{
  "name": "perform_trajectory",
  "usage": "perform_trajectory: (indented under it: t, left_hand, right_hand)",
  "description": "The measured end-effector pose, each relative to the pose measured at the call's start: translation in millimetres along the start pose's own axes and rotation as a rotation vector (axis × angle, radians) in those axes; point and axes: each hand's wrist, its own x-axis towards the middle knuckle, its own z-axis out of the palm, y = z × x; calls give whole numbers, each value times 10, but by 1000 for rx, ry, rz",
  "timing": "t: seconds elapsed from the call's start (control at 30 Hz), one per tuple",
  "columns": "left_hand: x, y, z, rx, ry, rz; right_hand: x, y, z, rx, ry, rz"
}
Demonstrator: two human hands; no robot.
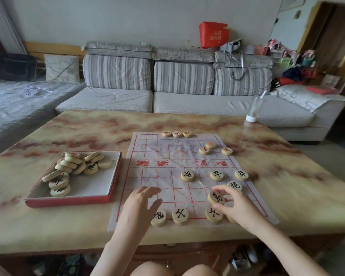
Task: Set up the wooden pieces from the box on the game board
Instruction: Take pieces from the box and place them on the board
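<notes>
My R hand [234, 206] pinches the horse piece [216, 198] btwn thumb and fingertips, tilted over the game board [147, 152] near-right corner. I'd guess that's to read it and seat it by the back-row piece [213, 215]. L hand [141, 200] relaxed, holds nothing, low over the sheet, maybe steadying it. Spare pieces [72, 166] sit in the box [68, 202].

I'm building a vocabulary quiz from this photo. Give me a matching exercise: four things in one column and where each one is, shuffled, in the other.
Things:
1. box
2. bottle
3. red bag
4. right hand

Places:
A. on top of the sofa back
B. on the table, left of the game board
C. pinching a black-marked piece over the board's near right part
D. near the table's far right corner

Pairs: 1-B, 2-D, 3-A, 4-C
</notes>
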Motion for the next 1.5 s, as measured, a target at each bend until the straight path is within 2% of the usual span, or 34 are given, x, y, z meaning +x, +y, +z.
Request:
perform_trajectory:
  t: [0.23, 0.43, 0.9, 1.2, 1.5]
  left_hand:
    - [63, 417, 396, -49, -52, 106]
    - [56, 486, 489, -43, -90, 97]
    - [71, 365, 457, -16, -67, 80]
    - [254, 123, 156, -51, 18, 46]
    - [360, -355, -287, -22, 124, -62]
  right_hand:
    - [-340, 554, -322, -111, 170, 74]
    - [-424, 785, -359, -193, 146, 84]
    - [-394, 820, -302, -182, 110, 27]
    - [-1, 249, -114, -121, 106, -164]
    - [607, -790, 507, -44, -125, -287]
